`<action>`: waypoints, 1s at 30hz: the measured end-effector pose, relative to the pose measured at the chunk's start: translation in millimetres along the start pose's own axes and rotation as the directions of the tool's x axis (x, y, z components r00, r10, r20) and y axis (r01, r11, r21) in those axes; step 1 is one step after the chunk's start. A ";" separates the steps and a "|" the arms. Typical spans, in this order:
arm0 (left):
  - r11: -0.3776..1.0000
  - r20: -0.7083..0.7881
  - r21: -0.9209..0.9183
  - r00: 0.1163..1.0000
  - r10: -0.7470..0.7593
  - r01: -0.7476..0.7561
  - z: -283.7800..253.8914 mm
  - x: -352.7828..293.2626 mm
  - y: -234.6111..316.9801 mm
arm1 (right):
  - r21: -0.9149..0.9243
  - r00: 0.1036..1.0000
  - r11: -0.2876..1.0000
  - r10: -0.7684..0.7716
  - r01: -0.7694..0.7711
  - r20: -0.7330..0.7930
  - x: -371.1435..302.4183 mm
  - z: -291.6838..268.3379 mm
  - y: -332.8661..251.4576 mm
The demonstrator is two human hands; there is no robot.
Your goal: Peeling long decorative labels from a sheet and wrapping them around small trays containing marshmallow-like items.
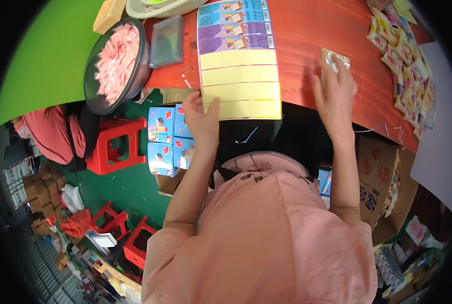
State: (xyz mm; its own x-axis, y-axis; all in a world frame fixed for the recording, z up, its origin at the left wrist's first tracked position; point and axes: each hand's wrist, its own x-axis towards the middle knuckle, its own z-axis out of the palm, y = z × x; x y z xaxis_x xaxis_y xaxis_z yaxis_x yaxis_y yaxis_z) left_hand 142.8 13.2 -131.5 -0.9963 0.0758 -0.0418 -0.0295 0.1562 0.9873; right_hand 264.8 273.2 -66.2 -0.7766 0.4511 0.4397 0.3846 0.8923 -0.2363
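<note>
A sheet of labels (pixel 238 76) lies on the red table in front of me, its near edge overhanging. Blue and purple printed labels fill its far part; the near part is bare yellow backing in strips. My left hand (pixel 203 117) is closed at the sheet's near left corner, thumb on top and fingers curled by the edge. To the right, my right hand (pixel 336 93) rests over a small shiny flat packet (pixel 329 57). Its fingertips touch the packet, and its thumb stands apart from the fingers. The fingers partly cover the packet.
Many small packets (pixel 406 66) are heaped at the right. A black basin of pink packets (pixel 117 63) and a clear plastic box (pixel 166 41) stand at the left. Blue printed boxes (pixel 161 126) sit below the table edge, near a red stool (pixel 115 147) and another person (pixel 53 131).
</note>
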 end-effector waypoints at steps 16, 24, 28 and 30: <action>0.647 0.508 -0.276 0.679 -0.530 0.711 -0.3 -6.1 25.8 | 0.611 0.916 0.766 -0.368 0.201 0.159 -0.4 49.2 -102.1; 0.681 0.402 -0.415 0.793 -0.458 0.604 4.1 -12.0 29.8 | 0.588 0.874 0.746 -0.469 0.314 0.128 -0.1 45.9 -110.0; 0.732 0.330 -0.416 0.840 -0.432 0.540 8.2 -14.3 29.8 | 0.568 0.855 0.752 -0.496 0.335 0.153 0.6 41.4 -112.3; 0.764 0.309 -0.424 0.871 -0.383 0.486 10.1 -14.1 30.6 | 0.548 0.846 0.765 -0.502 0.338 0.179 2.0 38.0 -115.0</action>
State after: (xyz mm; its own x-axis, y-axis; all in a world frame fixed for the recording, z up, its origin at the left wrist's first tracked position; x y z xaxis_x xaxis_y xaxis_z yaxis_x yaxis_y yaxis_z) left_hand 156.7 26.9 -102.2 -0.8310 0.3100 -0.4619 -0.5416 -0.2617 0.7989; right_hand 200.1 170.9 -71.1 -0.9394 -0.0692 0.3357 -0.2420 0.8274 -0.5068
